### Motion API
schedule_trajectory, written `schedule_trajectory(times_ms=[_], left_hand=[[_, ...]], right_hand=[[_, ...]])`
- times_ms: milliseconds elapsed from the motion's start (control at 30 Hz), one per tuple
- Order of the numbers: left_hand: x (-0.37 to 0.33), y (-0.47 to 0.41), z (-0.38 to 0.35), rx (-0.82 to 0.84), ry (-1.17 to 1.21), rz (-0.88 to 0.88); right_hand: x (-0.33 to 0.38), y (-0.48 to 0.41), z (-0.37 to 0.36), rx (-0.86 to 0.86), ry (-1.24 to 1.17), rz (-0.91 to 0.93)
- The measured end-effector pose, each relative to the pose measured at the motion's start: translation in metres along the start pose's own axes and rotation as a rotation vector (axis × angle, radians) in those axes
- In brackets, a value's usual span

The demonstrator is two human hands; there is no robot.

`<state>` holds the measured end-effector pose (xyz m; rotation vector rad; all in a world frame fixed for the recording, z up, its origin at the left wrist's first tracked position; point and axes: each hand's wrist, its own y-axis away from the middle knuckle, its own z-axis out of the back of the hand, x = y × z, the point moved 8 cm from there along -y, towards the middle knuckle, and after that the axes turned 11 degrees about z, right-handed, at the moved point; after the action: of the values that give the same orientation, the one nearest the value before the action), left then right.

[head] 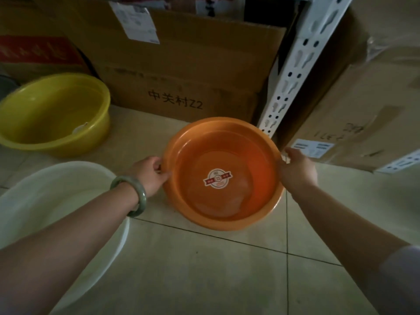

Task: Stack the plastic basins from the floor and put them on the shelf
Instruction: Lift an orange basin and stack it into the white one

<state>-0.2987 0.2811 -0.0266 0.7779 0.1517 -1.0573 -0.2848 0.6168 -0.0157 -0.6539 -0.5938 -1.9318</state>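
Note:
An orange basin (227, 201) with a round sticker on its bottom sits at the centre, over the tiled floor. My left hand (150, 173) grips its left rim and my right hand (297, 170) grips its right rim. I cannot tell whether it rests on the floor or is lifted. A yellow basin (54, 114) stands upright on the floor at the far left. A white basin (45, 201) lies at the near left, partly hidden under my left forearm. The white slotted shelf post (293, 71) rises just behind the orange basin.
Large cardboard boxes (186, 71) stand behind the basins, and another box (363, 105) fills the shelf's bottom level at the right. A white shelf rail (402, 161) runs low at the right edge. Pale floor tiles (204, 269) lie in front of me.

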Motion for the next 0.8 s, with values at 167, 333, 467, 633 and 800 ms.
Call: schedule_trajectory(times_ms=[167,333,467,633,800], left_hand=[[0.006,-0.003,-0.008,0.015,0.059,0.045],[0.009,0.003,-0.005,-0.001,0.076,0.004],[0.015,0.01,0.022,-0.018,0.052,-0.034],[0.029,0.026,0.086,-0.129,0.08,-0.041],[0.077,0.045,0.168,-0.305,0.219,0.039]], right_hand=[[-0.022,-0.001,-0.013,0.109,-0.013,-0.133],[-0.013,-0.001,-0.011,0.092,-0.009,-0.103],[0.014,0.007,-0.005,0.043,-0.038,-0.056],[0.08,0.026,-0.007,0.016,-0.097,0.068],[0.154,0.057,-0.033,0.09,-0.185,0.166]])
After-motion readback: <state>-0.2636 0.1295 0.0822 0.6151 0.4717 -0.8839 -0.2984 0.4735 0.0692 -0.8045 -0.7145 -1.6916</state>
